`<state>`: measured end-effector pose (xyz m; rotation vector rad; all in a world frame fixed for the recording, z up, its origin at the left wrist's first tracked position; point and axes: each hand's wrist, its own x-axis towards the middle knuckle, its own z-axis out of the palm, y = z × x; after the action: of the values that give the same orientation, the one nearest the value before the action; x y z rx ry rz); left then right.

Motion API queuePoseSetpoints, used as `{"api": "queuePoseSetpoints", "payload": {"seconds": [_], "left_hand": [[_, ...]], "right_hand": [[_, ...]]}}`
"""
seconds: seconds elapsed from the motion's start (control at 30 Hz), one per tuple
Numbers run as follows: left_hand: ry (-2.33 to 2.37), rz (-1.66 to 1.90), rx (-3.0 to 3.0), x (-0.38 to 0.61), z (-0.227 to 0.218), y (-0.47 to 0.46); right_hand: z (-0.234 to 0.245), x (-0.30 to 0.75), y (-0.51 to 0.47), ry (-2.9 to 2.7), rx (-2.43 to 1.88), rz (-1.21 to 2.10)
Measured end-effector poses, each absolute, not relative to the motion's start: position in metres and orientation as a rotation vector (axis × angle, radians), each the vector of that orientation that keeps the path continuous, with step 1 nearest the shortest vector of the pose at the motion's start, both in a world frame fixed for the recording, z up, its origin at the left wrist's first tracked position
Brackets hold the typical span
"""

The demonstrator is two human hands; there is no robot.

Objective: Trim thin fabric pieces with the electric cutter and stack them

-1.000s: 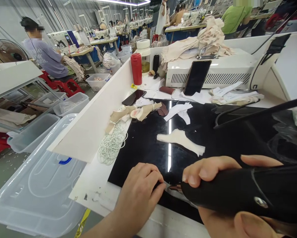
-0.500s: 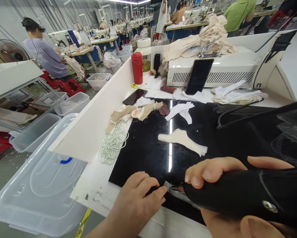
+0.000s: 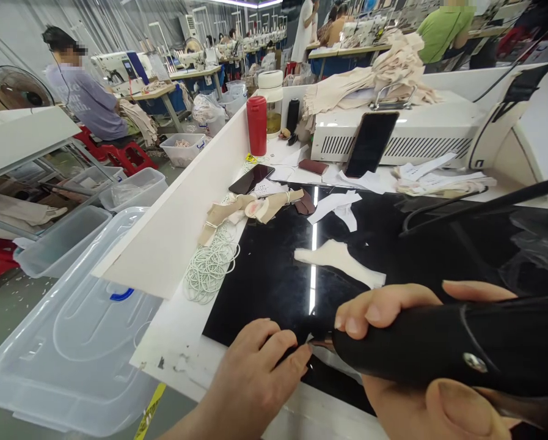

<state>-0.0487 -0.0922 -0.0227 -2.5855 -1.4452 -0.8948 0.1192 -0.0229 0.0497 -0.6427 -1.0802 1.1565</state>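
In the head view, we count two hands of our own at the near edge of a black board (image 3: 259, 293), which lies on the white surface (image 3: 177, 353). Our right hand (image 3: 388, 305) is clamped around one black tool (image 3: 424, 348), its single metal tip (image 3: 325, 344) pointing at our left hand (image 3: 259, 376). One pale strip (image 3: 342, 362) lies on the board beneath the tip, its far end beside our left fingertips. The left thumb and fingers sit close together there; whether they pinch the strip, we cannot tell.

Beyond our hands, we see one cream piece (image 3: 340, 260) and, behind it, two overlapping white pieces (image 3: 335, 208). To the left lies one heap of pale loops (image 3: 209, 269), too tangled to count. We find two phones, one lying flat (image 3: 252, 179) and one propped upright (image 3: 371, 145) against a white machine (image 3: 420, 131). One red flask (image 3: 256, 125) stands just beside one jar (image 3: 274, 95), and one black spool (image 3: 293, 116) is near them.
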Motion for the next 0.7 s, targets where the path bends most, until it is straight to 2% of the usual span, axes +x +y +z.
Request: {"api": "queuePoseSetpoints", "payload": {"seconds": [0.27, 0.7], "left_hand": [[-1.457, -0.830, -2.608, -0.050, -0.027, -0.094], [-1.488, -0.837, -2.592, -0.049, -0.028, -0.095]], "right_hand": [[0.043, 0.104, -0.021, -0.917, -0.590, 1.019], [0.051, 0.119, -0.019, -0.980, -0.615, 1.112]]}}
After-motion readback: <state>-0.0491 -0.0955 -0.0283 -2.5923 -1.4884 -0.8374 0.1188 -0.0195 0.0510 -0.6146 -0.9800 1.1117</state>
